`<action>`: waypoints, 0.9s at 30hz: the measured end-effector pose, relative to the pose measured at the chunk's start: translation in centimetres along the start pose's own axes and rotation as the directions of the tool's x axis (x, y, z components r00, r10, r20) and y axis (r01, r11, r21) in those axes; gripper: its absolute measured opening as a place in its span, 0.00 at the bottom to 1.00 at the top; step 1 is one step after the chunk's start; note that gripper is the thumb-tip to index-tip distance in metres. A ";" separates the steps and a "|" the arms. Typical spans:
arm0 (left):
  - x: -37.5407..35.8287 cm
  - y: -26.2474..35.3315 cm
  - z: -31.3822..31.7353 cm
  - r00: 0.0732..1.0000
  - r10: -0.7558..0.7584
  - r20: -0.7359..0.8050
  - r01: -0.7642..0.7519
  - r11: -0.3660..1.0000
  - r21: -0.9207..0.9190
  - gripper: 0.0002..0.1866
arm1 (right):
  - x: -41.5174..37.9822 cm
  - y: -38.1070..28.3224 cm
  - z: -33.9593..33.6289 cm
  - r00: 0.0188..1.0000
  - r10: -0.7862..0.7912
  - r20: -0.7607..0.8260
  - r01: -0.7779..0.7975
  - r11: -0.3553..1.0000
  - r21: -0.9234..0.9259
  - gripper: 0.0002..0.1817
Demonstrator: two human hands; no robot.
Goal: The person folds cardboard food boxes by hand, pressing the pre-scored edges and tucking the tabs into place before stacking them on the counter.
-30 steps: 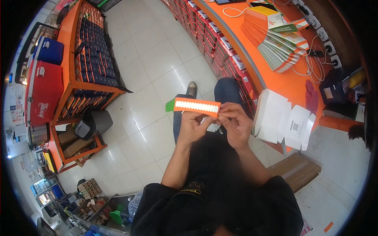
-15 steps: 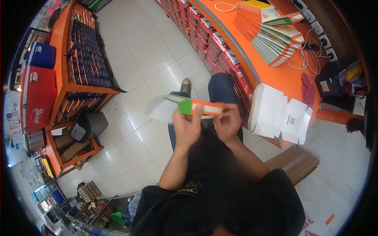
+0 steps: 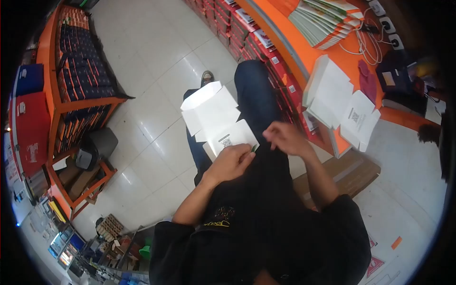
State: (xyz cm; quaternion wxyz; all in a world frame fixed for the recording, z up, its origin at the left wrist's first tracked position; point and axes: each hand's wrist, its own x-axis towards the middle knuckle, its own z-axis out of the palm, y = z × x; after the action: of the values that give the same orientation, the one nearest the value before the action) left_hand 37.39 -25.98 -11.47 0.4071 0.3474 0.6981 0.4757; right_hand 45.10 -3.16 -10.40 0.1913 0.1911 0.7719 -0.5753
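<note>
My left hand (image 3: 231, 162) is closed on the lower edge of an unfolded carton (image 3: 211, 111). Its white inside faces up, with a printed QR code near my fingers, and it lies over my lap with the flaps spread. Just right of the carton, my right hand (image 3: 289, 138) is raised and slightly blurred. Its fingers are loosely bent and apart, with nothing visible in them. On the counter corner to the right, another unfolded carton (image 3: 327, 90) lies white side up, also with a QR code.
Fanned folded cartons (image 3: 323, 21) rest on the orange counter (image 3: 311, 52) near white cables (image 3: 363, 47) and a pink cloth (image 3: 366, 80). Red boxes (image 3: 237, 38) are stacked beneath. A shelf of dark blue boxes (image 3: 85, 66) stands left. A brown cardboard box (image 3: 349, 175) sits at lower right.
The carton has turned from its orange and green side to its white inside and opened flat. My right hand has let go and moved right. The view has shifted.
</note>
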 end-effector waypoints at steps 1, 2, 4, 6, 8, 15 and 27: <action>-0.2 0.2 0.2 0.998 0.002 -0.065 -0.003 1.000 -0.014 0.12 | -0.3 -1.0 1.6 0.984 0.132 0.118 -0.144 0.984 0.104 0.10; -0.5 0.6 0.1 0.996 -0.069 -0.064 0.066 0.997 -0.046 0.11 | -0.5 -1.4 2.6 0.937 0.248 0.246 -0.296 0.938 0.182 0.09; -0.8 0.1 0.7 0.991 -0.077 -0.110 0.073 0.997 -0.037 0.09 | 0.3 -0.4 3.5 0.949 0.228 0.217 -0.272 0.941 0.201 0.08; -1.3 0.2 1.3 0.986 -0.085 -0.146 0.083 0.996 -0.021 0.08 | 0.8 0.6 4.4 0.981 0.131 0.145 -0.171 0.933 0.316 0.07; -1.7 0.6 1.8 0.924 -0.289 -0.249 0.247 0.951 -0.184 0.04 | 0.5 0.7 4.6 0.982 0.110 0.150 -0.156 0.928 0.337 0.06; -2.9 -0.7 1.0 0.890 -0.440 -0.118 0.312 0.778 -0.545 0.04 | -1.4 0.1 4.5 0.989 0.116 0.091 -0.144 0.897 0.418 0.07; -3.1 -2.6 1.2 0.901 -0.423 0.094 0.322 0.508 -0.799 0.04 | -2.0 -1.3 6.1 0.990 -0.130 -0.060 0.133 0.991 0.036 0.07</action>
State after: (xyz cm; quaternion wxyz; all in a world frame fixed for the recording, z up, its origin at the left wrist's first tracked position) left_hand 39.58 -29.03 -13.50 0.5709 -0.0580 0.4898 0.6563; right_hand 46.57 -9.50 -9.89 0.1270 0.1600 0.7763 -0.5964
